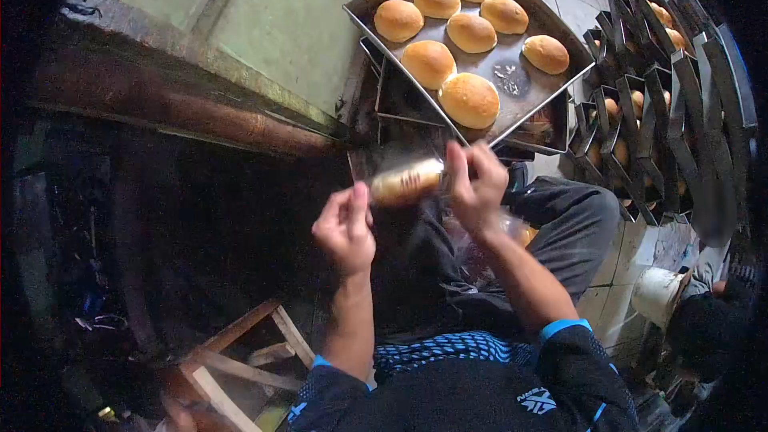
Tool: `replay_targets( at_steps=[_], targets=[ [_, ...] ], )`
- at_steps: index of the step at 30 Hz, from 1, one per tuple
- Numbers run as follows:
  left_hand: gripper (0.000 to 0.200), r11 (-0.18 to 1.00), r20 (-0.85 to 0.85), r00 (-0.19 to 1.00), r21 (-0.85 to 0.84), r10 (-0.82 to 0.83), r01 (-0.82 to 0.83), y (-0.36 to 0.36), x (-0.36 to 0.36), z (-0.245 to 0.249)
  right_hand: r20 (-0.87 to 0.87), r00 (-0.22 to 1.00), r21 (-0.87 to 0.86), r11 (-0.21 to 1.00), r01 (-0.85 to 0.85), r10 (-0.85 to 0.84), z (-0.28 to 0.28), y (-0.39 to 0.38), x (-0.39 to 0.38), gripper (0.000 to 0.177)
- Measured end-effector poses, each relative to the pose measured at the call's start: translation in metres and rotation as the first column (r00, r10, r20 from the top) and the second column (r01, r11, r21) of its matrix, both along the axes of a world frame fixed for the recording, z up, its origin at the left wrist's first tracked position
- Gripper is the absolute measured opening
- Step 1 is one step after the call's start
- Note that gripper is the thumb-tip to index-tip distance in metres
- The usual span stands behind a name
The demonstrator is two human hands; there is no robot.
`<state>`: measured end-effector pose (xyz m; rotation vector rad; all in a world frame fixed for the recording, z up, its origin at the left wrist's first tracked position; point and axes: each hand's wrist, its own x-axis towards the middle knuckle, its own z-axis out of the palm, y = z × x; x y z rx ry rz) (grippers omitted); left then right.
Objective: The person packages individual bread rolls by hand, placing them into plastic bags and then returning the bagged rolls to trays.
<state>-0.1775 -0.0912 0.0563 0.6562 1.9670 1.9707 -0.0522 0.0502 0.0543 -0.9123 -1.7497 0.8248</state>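
Beside the grey rectangular metal tray (509,58), my left hand (346,228) and right hand (480,184) pinch a clear-plastic-wrapped golden bun (406,183) endwise, best lightly to avoid squashing.

Pale green tabletop (284,40), edge worn and chipped. Light tiled floor (632,252) to the tabletop's right; wooden frame (252,371) below it, past deep shadow.
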Motion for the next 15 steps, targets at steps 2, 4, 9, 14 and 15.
replay_targets(
  at_steps=[2,4,9,14,15],
  targets=[
    [0.015,0.995,0.08,0.996,-0.088,-0.046,0.053,-0.039,0.011,-0.001,0.006,1.0,-0.152,0.988,0.015,-0.014,-0.018,-0.045,0.024,0.03],
    [0.013,0.975,0.025,0.998,-0.213,-0.064,0.068,-0.082,0.03,-0.025,0.07,0.997,-0.412,0.911,-0.01,0.042,-0.052,-0.091,0.054,0.032],
    [0.015,0.957,-0.278,0.956,-0.291,-0.091,0.007,-0.107,0.058,-0.009,0.217,0.949,-0.493,0.865,-0.095,0.228,-0.031,-0.089,0.092,0.025],
    [0.016,0.972,-0.004,0.997,-0.223,-0.072,0.069,-0.062,0.019,0.035,0.156,0.863,0.01,0.872,-0.489,0.481,0.033,-0.041,0.061,0.03],
    [0.017,0.96,0.035,0.994,-0.258,-0.102,0.108,-0.05,0.009,0.036,0.217,0.822,0.083,0.829,-0.553,0.526,0.041,-0.041,0.046,0.045]
  ],
)
